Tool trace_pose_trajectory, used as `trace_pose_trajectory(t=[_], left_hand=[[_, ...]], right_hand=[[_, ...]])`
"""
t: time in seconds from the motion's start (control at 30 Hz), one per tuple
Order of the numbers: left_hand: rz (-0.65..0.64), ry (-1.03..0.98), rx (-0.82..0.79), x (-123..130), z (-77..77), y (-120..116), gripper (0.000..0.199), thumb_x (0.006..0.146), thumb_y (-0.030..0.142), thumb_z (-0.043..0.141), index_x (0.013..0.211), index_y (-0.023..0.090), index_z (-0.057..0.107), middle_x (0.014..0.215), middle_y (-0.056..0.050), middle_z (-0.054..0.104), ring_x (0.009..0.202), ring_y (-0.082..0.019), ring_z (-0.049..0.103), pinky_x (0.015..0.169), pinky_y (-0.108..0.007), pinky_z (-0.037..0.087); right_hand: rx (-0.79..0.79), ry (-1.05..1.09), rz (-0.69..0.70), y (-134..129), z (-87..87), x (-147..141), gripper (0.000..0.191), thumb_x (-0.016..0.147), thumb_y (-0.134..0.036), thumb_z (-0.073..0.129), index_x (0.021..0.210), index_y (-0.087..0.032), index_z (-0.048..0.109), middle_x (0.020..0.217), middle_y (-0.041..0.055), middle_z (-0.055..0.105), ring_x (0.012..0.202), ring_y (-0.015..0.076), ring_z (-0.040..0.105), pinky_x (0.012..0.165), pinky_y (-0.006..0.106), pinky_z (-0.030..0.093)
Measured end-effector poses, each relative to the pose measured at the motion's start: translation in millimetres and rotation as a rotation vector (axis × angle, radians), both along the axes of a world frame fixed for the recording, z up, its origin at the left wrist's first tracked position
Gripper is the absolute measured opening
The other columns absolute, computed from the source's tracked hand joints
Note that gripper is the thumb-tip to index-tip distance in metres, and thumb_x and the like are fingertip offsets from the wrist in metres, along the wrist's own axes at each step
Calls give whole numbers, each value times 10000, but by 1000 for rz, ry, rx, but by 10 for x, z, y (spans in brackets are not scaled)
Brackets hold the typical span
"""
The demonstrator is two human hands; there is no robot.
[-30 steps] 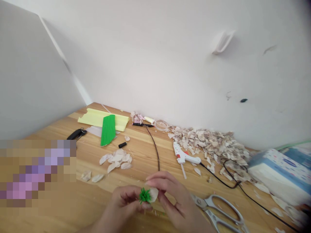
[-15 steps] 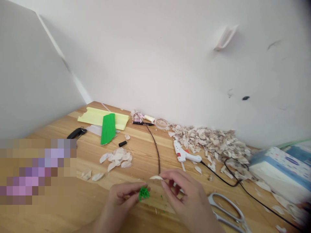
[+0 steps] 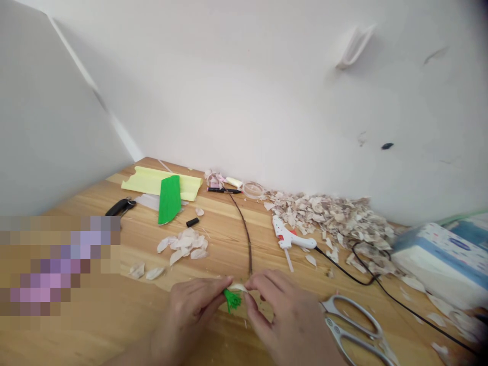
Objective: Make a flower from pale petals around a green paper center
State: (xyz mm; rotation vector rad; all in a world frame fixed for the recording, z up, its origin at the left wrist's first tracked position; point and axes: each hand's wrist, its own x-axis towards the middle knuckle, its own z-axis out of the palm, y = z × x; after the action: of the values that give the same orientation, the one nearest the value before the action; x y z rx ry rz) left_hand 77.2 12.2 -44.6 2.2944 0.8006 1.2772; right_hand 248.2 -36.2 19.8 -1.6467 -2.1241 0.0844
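Between the thumb and fingers of my left hand (image 3: 198, 301) is a small green fringed tuft (image 3: 232, 301), its cut strands spreading to the right. My right hand (image 3: 280, 305) pinches a pale petal (image 3: 239, 287) by its right end. The petal lies against the upper side of the tuft, close to my left fingertips. Just beyond the hands, a thin brown twig (image 3: 247, 231) runs back across the table. Silver scissors (image 3: 354, 325) rest beside my right hand, partly hidden by it.
A white glue gun (image 3: 290, 237) with a black cord lies right of the twig. Behind it spreads a heap of dried petals (image 3: 328, 213). Left are loose petals (image 3: 186, 244), a black cap (image 3: 192, 222), green paper (image 3: 170, 199) and yellow paper (image 3: 141, 179). A tissue pack (image 3: 446, 259) sits far right.
My right hand has moved left, bringing the petal from a gap away up against the green tuft. My left fingers have shifted slightly, and the tuft now points more to the lower right.
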Motion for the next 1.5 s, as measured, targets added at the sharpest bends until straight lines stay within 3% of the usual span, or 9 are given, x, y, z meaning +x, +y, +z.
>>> trace_pose_trajectory(t=[0.17,0.27,0.47,0.53,0.67,0.9,1.0,1.23,1.5], left_hand=[[27,-23,-171,8,-36,-23,184,774,161,606,907,248,700,750,-2,755,631,-139,693,601,-173,504],[50,-89,-472,25,-15,-51,159,727,165,640,821,254,732,760,-2,757,672,-157,692,609,-180,505],[44,-434,-1213,128,48,-1,20,626,220,731,637,205,724,649,4,735,624,-148,658,549,-182,489],[17,-535,-1359,141,50,22,67,613,229,752,658,195,716,653,3,732,656,-149,664,544,-178,489],[-25,-677,-1489,136,44,29,122,617,216,766,720,178,713,692,-18,739,696,-144,677,532,-160,488],[-130,-707,-1566,129,50,13,141,628,224,765,748,162,724,709,-38,737,683,-133,677,493,-134,472],[-143,-625,-1516,132,71,13,187,639,236,751,813,171,734,743,-48,741,697,-139,672,502,-138,465],[-52,-413,-1305,140,98,9,167,644,228,709,805,227,753,726,-11,742,675,-148,642,583,-188,468],[-15,-441,-1092,143,71,-34,137,626,204,696,746,222,759,691,-14,743,634,-156,622,600,-205,459]], right_hand=[[-16,55,13,-8,-7,-5,121,755,-118,509,746,-219,575,725,0,615,681,191,585,554,283,410],[-30,93,21,-5,18,-10,127,759,-121,501,753,-217,584,735,5,622,686,189,589,572,286,437],[75,166,58,15,63,56,193,749,-148,516,927,-199,570,775,40,621,703,190,593,537,266,459],[70,198,20,30,19,75,198,771,-186,522,966,-204,553,759,36,603,678,182,586,536,264,469],[-78,357,-69,83,-165,10,186,794,-233,519,978,-227,550,796,23,594,641,161,579,545,266,487],[-235,748,-29,155,-368,-129,322,781,-251,516,1099,-207,516,1032,75,609,876,192,598,732,323,517],[-266,838,-37,161,-385,-111,347,783,-272,526,1125,-215,511,996,57,653,857,182,619,768,331,515],[-174,740,-108,152,-370,-127,277,792,-252,520,1052,-199,602,928,54,702,829,182,663,762,311,529],[-101,711,-116,123,-337,-141,269,789,-243,539,1046,-214,611,902,27,715,802,156,676,759,264,534]])
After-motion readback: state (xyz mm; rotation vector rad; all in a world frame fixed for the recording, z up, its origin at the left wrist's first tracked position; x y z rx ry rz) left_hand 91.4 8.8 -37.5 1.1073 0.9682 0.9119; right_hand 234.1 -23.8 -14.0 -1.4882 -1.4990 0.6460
